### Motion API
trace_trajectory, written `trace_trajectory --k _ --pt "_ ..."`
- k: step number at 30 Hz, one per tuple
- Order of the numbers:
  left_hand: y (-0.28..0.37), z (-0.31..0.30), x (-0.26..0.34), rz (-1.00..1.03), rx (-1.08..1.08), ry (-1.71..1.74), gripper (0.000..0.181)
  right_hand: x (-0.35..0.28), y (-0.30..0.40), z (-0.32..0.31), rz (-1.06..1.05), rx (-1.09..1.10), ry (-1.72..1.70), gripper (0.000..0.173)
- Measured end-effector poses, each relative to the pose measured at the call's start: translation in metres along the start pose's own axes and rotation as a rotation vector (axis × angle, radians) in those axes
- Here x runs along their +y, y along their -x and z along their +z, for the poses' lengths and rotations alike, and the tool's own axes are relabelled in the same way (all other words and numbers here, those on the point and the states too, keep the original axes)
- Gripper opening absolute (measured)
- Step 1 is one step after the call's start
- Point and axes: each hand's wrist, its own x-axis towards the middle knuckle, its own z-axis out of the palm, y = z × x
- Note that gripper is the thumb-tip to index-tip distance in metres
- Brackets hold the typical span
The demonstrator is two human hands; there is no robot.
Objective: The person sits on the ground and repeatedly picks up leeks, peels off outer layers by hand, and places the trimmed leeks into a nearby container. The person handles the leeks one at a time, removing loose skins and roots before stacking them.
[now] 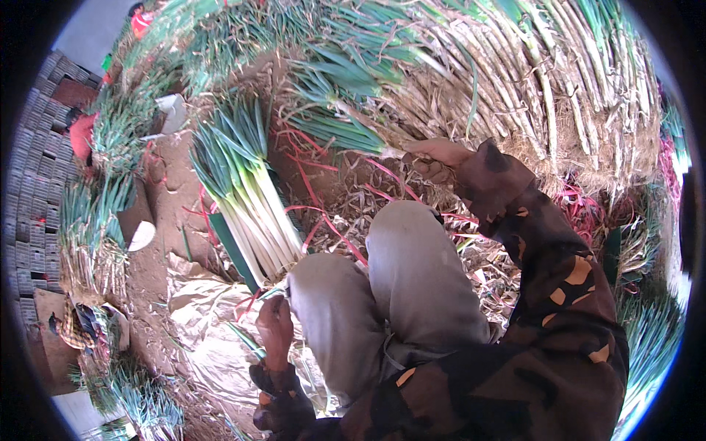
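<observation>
My right hand point(434, 160) is curled around the pale lower end of a green onion point(380, 146), at the near edge of a large heap of unpeeled green onions point(496, 93). Its leaves point left, over the ground. My left hand point(274, 325) has its fingers curled beside my left knee, just below the root ends of a bundle of peeled green onions point(259, 204). Whether anything is inside that fist is hidden. The bundle's white stems rest on a dark green support point(237, 251), leaves pointing away from me.
Red plastic strips point(309, 184) and dry peelings point(353, 193) litter the soil. A pale crumpled sack point(209, 331) lies at left. More onion heaps point(94, 220) and several people, one in red point(83, 135), are farther left beside stacked grey blocks point(33, 182).
</observation>
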Motion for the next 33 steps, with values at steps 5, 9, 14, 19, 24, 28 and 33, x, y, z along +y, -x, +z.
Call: trace_trajectory --k 5,9,14,19,24,28,33 --pt "-0.046 -0.036 0.091 -0.131 0.043 0.565 0.021 -0.020 0.084 0.114 -0.267 -0.005 0.023 0.030" --pt "-0.085 -0.033 0.154 -0.212 -0.140 0.904 0.043 0.020 0.148 0.184 -0.474 -0.009 0.025 0.026" --pt "-0.112 -0.030 0.163 -0.317 -0.431 1.334 0.055 0.128 0.163 0.285 -0.672 0.064 0.071 0.022" --pt "-0.105 -0.049 0.175 -0.149 -0.172 1.067 0.028 0.224 0.120 0.311 -0.506 0.059 0.241 0.029" --pt "-0.056 -0.086 0.150 0.046 0.086 0.628 0.031 0.173 0.124 0.300 -0.648 -0.245 0.645 0.039" --pt "-0.007 -0.087 0.121 0.000 0.154 0.611 0.034 0.083 0.098 0.270 -0.914 0.127 0.639 0.018" --pt "0.040 -0.073 0.109 0.166 0.350 0.366 0.025 0.002 0.076 0.259 -0.978 -0.004 -0.118 0.049"
